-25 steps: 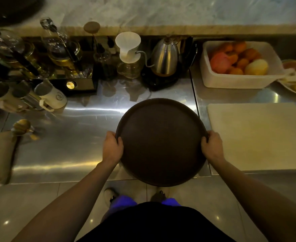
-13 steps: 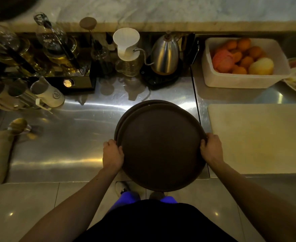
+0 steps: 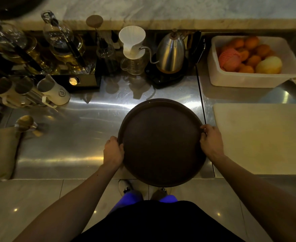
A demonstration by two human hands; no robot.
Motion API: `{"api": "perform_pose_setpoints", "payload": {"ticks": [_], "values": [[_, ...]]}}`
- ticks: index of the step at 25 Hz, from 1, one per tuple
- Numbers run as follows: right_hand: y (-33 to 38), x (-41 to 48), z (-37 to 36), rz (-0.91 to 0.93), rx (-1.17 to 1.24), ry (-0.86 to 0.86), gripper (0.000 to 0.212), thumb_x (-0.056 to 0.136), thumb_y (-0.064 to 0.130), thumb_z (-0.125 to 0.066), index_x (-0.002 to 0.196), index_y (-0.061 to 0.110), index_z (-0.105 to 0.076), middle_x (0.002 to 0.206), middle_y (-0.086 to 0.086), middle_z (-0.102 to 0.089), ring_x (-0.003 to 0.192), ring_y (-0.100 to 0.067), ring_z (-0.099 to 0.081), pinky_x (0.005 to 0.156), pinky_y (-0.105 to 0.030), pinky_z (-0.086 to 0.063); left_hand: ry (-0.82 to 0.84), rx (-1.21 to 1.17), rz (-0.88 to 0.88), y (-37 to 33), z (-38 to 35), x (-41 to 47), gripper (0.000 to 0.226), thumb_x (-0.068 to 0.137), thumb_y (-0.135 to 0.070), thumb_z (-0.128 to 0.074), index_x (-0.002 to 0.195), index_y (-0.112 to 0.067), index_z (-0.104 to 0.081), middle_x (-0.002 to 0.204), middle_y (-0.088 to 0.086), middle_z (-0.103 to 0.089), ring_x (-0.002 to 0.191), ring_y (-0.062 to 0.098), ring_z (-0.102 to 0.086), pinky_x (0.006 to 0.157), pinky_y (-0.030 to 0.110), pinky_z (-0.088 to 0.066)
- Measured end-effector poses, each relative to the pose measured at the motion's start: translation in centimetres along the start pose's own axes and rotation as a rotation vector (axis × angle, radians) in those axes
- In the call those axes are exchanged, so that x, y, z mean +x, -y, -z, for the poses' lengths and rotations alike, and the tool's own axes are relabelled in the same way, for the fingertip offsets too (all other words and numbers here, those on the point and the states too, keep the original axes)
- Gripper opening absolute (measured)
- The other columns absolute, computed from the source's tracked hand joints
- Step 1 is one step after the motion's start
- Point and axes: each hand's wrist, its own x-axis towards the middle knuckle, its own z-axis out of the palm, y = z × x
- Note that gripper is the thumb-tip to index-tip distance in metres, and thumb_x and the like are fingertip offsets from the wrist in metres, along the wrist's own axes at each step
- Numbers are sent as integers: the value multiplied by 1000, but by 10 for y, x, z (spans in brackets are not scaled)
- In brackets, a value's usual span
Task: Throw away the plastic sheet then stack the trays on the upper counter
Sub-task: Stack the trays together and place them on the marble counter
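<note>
A round dark brown tray (image 3: 161, 142) lies over the front edge of the steel lower counter (image 3: 70, 137), with the rim of a second tray just showing under its far edge. My left hand (image 3: 113, 151) grips the left rim and my right hand (image 3: 211, 142) grips the right rim. The marble upper counter (image 3: 178, 11) runs along the top of the view, behind the equipment. No plastic sheet is visible.
Behind the trays stand a steel gooseneck kettle (image 3: 170, 53), a white dripper on a glass jug (image 3: 132, 48), glass siphon brewers (image 3: 60, 44) and pitchers (image 3: 53, 89). A white tub of fruit (image 3: 248, 62) and a pale cutting board (image 3: 260, 137) lie to the right.
The top tray slid back over the one beneath, so the stack looks more aligned than half a second ago. Both hands kept their grip on the rims.
</note>
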Motion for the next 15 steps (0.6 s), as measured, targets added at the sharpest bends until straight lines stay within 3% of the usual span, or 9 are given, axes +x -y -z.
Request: {"api": "perform_pose_setpoints", "payload": {"ticks": [2, 6, 11, 15], "values": [[-1, 0, -3, -50, 9, 6, 28, 89, 7, -49, 117, 5, -54, 117, -20, -51, 96, -33, -56, 82, -31, -38, 18, -9, 24, 1, 1, 3, 27, 92, -20, -57, 110, -2, -53, 105, 18, -61, 95, 32, -60, 70, 32, -41], [-15, -1, -11, -131, -77, 112, 23, 91, 12, -53, 107, -4, -58, 104, -25, -62, 94, -40, -59, 76, -35, -42, 103, -73, 151, -3, -1, 14, 34, 92, -27, -57, 109, 2, -58, 105, 21, -65, 97, 36, -62, 74, 38, -47], [-17, 0, -16, -148, -54, 50, 19, 92, 13, -52, 99, -3, -59, 100, -25, -61, 84, -35, -57, 71, -31, -38, 151, -276, 291, -2, -4, 22, 29, 91, -20, -55, 101, 4, -66, 100, 24, -67, 94, 37, -63, 76, 41, -50], [-18, 1, -15, -108, -68, 30, 22, 94, 16, -49, 102, -2, -58, 101, -23, -58, 89, -37, -57, 75, -34, -39, 125, -321, 262, -1, -7, 19, 27, 94, -21, -51, 96, 2, -65, 94, 21, -67, 90, 36, -63, 78, 42, -50]]}}
